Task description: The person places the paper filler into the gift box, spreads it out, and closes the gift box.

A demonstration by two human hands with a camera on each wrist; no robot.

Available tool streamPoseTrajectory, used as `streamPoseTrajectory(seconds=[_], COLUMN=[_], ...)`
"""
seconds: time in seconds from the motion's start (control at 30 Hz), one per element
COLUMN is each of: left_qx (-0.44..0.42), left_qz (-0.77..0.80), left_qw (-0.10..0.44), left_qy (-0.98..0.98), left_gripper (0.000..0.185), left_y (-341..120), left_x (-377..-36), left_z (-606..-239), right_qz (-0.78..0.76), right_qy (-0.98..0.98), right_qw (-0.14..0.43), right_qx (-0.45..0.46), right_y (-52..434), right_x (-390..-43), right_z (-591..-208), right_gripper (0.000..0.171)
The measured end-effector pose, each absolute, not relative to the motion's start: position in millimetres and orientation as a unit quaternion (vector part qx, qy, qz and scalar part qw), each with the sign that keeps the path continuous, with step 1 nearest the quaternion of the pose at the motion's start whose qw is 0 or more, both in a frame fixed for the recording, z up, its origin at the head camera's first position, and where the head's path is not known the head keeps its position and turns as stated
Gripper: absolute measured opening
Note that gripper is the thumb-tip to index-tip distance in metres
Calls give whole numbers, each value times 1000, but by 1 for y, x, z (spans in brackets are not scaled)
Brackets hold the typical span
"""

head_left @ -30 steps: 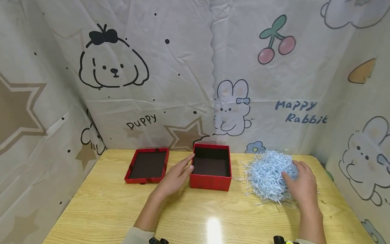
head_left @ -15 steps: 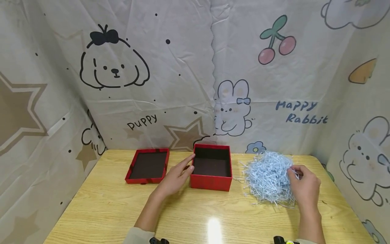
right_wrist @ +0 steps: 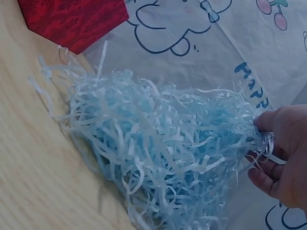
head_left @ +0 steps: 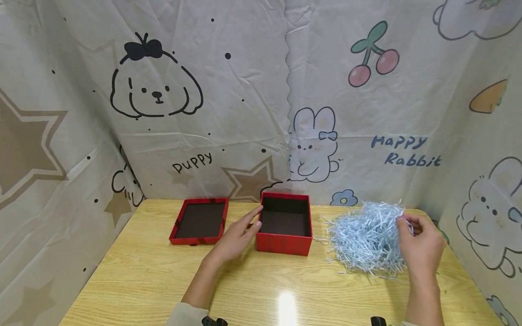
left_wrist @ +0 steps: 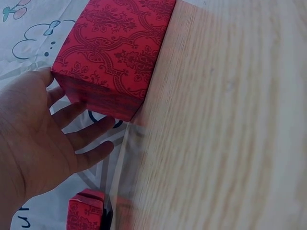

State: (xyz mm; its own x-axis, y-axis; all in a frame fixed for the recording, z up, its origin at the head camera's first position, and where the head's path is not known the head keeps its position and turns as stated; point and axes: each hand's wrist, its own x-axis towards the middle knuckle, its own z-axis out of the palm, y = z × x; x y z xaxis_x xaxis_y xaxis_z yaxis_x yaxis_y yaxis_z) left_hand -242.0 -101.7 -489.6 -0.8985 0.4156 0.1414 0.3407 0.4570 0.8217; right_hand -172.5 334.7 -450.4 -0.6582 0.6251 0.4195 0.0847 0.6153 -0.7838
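An open red box (head_left: 284, 223) with a dark inside stands mid-table. My left hand (head_left: 238, 236) rests against its left wall with straight fingers (left_wrist: 91, 134); the patterned box side (left_wrist: 117, 50) fills the left wrist view. Its red lid (head_left: 199, 220) lies upturned to the left. A heap of pale blue shredded paper (head_left: 364, 237) lies to the right of the box. My right hand (head_left: 422, 246) pinches strands at the heap's right edge, with the thumb and fingers (right_wrist: 276, 143) closed on the shreds (right_wrist: 163, 153).
The wooden table (head_left: 261, 290) is enclosed by a cartoon-printed cloth backdrop (head_left: 285, 99) at the back and both sides. A glare spot sits on the table near the front edge.
My right hand has slid from on top of the paper heap to its right edge and closed on strands, lifting them a little. The left hand and box have not moved.
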Motion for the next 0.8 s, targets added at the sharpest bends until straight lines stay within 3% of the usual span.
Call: streamPoseTrajectory(seconds=[0.37,0.8], left_qx=[221,222], left_qz=[471,473], left_qw=[40,48], left_qy=[853,851], left_gripper=[53,54], left_y=[-101,-99], left_x=[-242,-243], left_z=[-489,-489], right_qz=[422,420], right_qy=[-799,-780], right_qw=[350,391], right_qx=[-248,-251], right_y=[333,318], right_x=[-167,-156], right_z=[-433,-403], right_gripper=[27,30])
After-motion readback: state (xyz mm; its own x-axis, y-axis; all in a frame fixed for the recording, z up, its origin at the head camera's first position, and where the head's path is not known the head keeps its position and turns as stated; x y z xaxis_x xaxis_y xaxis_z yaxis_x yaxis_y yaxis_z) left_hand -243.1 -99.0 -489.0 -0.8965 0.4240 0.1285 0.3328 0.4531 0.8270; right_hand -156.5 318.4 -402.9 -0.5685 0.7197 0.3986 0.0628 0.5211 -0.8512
